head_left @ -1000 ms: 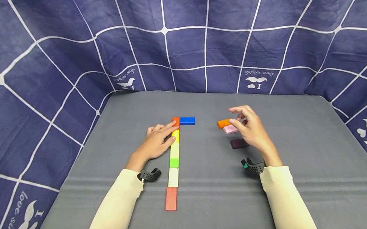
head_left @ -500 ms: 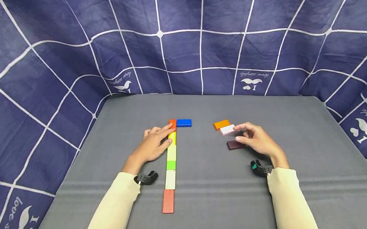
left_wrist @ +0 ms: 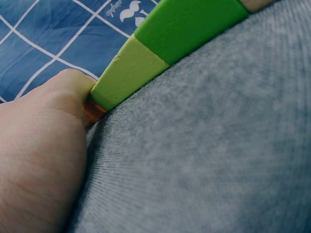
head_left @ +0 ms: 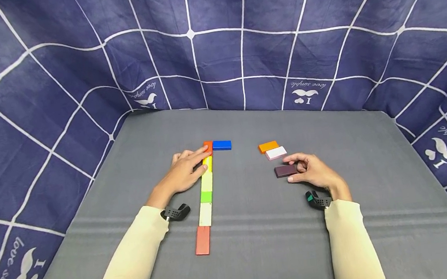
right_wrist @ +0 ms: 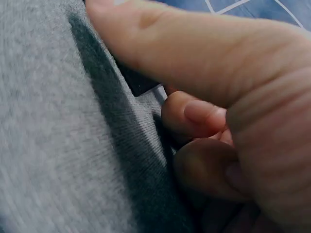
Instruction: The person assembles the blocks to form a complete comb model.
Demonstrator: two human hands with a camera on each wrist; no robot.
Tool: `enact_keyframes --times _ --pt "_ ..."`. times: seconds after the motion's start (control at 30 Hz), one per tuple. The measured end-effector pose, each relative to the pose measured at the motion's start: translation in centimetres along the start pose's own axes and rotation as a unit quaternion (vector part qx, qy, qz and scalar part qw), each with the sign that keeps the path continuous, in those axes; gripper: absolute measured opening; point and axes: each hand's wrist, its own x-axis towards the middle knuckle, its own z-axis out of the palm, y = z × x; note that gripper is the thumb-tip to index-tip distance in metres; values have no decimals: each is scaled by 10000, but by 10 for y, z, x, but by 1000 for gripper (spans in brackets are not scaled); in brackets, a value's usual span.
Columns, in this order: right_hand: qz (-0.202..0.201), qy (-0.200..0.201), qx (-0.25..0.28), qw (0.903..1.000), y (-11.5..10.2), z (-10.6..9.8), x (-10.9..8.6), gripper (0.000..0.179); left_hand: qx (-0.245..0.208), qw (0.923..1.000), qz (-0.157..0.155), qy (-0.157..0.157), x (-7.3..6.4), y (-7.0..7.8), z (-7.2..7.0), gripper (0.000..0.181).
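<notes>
In the head view, my left hand [head_left: 183, 171] lies with extended fingers over the upper end of a column of flat coloured blocks. Its fingertips touch the orange-red block [head_left: 208, 145], and its thumb lies by the yellow block [head_left: 208, 163]. My right hand [head_left: 314, 170] is around the right end of a dark maroon block [head_left: 283, 171], index finger beyond its far side and thumb at its near side. A small gap shows at the index finger; thumb contact is unclear. In the right wrist view, the thumb partly hides the dark block [right_wrist: 138, 80].
Below the yellow block run pale yellow-green [head_left: 206, 182], green [head_left: 206, 196], cream [head_left: 205, 214] and reddish [head_left: 203, 241] blocks. A blue block [head_left: 222, 145] adjoins the orange-red one. Orange [head_left: 268, 147] and pale pink [head_left: 276, 152] blocks lie beyond the right hand. Patterned cloth [head_left: 218, 57] borders the grey table [head_left: 256, 246].
My right hand has left the orange and pink blocks and come down and nearer, its thumb and index finger now either side of the dark block. My left hand stays on the column.
</notes>
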Motion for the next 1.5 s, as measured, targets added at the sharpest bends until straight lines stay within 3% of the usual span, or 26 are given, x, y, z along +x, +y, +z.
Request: enact_keyframes --times 0.43,0.77,1.17,1.3,1.5 --pt "41 -62 -942 9955 -15 -5 11 38 12 10000 50 46 6 -1 -14 49" --pt "146 -38 -552 9984 -11 -4 4 39 1 10000 13 -8 2 0 -6 49" --pt "-23 303 -229 9993 -20 0 12 40 56 9999 49 75 4 1 -9 50" --pt "-158 463 -170 9987 -32 8 13 39 66 10000 17 -8 2 3 -7 50" --pt "-476 781 -529 9944 -67 21 9 37 82 10000 18 -37 1 3 -4 49"
